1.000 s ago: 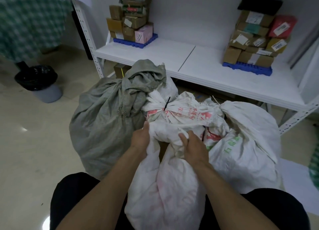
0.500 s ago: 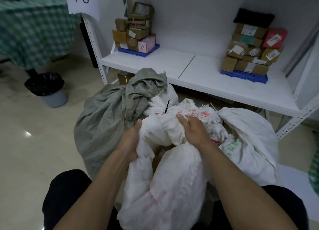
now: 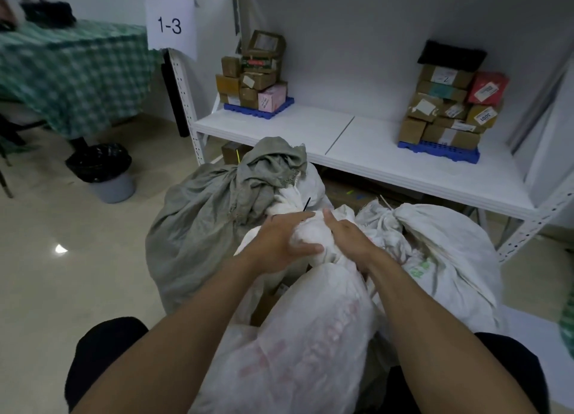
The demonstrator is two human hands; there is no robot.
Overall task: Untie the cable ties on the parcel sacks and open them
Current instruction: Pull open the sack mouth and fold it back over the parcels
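White sack point(image 3: 310, 336) neck, apparently gripped between hands point(image 3: 310, 242)

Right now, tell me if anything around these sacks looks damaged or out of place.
Nothing looks spilled or torn. The grey sack has a frayed, loosely bunched mouth. A black cable tie still cinches the white sack's neck, gripped by the left hand and right hand.

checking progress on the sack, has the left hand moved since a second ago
Yes. The left hand has moved up the bunched neck of the white woven parcel sack, toward the black cable tie and closer to the right hand.
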